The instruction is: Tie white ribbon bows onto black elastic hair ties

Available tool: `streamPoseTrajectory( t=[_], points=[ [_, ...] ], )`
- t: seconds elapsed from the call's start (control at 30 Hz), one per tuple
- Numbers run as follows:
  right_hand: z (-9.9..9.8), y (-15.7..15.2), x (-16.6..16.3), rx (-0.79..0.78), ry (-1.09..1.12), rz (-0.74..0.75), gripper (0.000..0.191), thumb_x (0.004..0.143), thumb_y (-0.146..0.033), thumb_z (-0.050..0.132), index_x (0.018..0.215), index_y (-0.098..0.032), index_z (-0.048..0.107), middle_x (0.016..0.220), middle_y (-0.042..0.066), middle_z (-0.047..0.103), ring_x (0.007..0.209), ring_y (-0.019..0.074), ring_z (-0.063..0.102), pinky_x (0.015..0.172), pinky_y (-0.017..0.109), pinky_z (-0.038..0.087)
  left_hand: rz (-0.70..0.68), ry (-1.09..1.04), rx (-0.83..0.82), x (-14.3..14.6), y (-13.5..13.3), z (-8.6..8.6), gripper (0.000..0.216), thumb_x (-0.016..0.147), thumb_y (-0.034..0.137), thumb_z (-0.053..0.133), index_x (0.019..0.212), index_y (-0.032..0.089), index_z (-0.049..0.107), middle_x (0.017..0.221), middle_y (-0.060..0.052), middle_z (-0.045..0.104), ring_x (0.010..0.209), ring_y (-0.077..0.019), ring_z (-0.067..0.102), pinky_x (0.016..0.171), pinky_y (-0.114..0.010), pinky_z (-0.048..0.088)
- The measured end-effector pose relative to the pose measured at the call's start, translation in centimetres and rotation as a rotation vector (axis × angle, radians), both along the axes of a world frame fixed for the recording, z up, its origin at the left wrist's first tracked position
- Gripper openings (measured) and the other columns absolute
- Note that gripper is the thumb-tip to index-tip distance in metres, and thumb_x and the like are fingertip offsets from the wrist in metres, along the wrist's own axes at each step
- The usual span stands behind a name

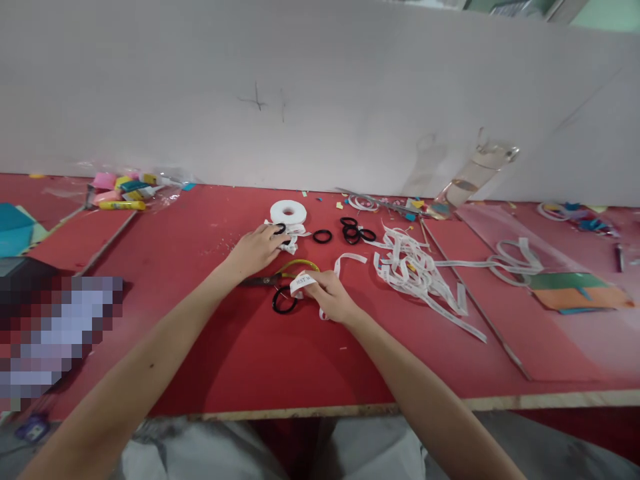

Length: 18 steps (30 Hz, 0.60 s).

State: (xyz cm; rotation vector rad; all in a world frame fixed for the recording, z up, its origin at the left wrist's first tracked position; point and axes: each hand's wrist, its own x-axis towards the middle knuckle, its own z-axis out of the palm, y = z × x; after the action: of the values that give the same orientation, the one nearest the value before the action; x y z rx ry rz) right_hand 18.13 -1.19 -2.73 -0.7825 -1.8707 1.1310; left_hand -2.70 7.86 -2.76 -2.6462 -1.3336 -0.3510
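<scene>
My left hand (257,248) reaches forward over the red table (225,347) and its fingertips rest on a black elastic ring (281,229) beside a small heap of white labels (290,240). My right hand (331,297) pinches a white printed label strip (303,283) wrapped round another black ring (283,301), which hangs below the fingers. Yellow-handled scissors (280,275) lie between the two hands. A white tape roll (289,213) stands just beyond the left hand.
Loose black rings (356,233) lie right of the roll, one ring (323,236) apart. A tangle of white label strips (415,270) spreads to the right. A clear bottle (473,177) leans on the white wall. Coloured scraps (123,190) sit at back left.
</scene>
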Motion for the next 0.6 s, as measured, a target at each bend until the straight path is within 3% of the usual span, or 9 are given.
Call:
streamPoseTrajectory(
  t=[0.2, 0.33, 0.47, 0.6],
  points=[
    [-0.2, 0.1, -0.2, 0.010, -0.025, 0.018, 0.043, 0.100, -0.039, 0.038, 0.078, -0.016, 0.067, 0.075, 0.004, 0.066, 0.068, 0.0118, 0.059, 0.068, 0.024, 0.045, 0.174, -0.097, 0.017, -4.7, 0.8, 0.2, 0.037, 0.095, 0.029, 0.046, 0.128, 0.023, 0.060, 0.133, -0.011, 0.057, 0.125, -0.0298, 0.051, 0.100, -0.045, 0.049],
    [-0.5, 0.3, -0.2, -0.001, -0.003, 0.023, 0.042, 0.100, -0.038, 0.039, 0.079, -0.016, 0.067, 0.076, 0.003, 0.066, 0.070, 0.0120, 0.060, 0.068, 0.023, 0.046, 0.250, -0.008, 0.008, -7.1, 0.2, 1.1, 0.042, 0.095, 0.028, 0.044, 0.135, 0.026, 0.055, 0.136, -0.013, 0.054, 0.121, -0.0323, 0.053, 0.094, -0.047, 0.050],
    [-0.5, 0.3, -0.1, -0.013, -0.011, 0.014, 0.042, 0.099, -0.039, 0.039, 0.079, -0.016, 0.067, 0.076, 0.004, 0.066, 0.069, 0.0119, 0.060, 0.067, 0.023, 0.047, 0.298, 0.016, 0.051, -7.7, -0.8, 2.0, 0.038, 0.092, 0.026, 0.049, 0.128, 0.027, 0.060, 0.130, -0.014, 0.055, 0.120, -0.0364, 0.051, 0.090, -0.051, 0.049],
    [-0.4, 0.2, -0.2, -0.005, -0.020, 0.002, 0.044, 0.100, -0.040, 0.038, 0.078, -0.015, 0.067, 0.074, 0.004, 0.066, 0.067, 0.0121, 0.060, 0.066, 0.023, 0.047, 0.219, -0.082, 0.076, -6.2, -1.6, 2.8, 0.036, 0.088, 0.021, 0.052, 0.121, 0.027, 0.064, 0.135, -0.012, 0.052, 0.129, -0.0342, 0.044, 0.103, -0.052, 0.041]
  ],
)
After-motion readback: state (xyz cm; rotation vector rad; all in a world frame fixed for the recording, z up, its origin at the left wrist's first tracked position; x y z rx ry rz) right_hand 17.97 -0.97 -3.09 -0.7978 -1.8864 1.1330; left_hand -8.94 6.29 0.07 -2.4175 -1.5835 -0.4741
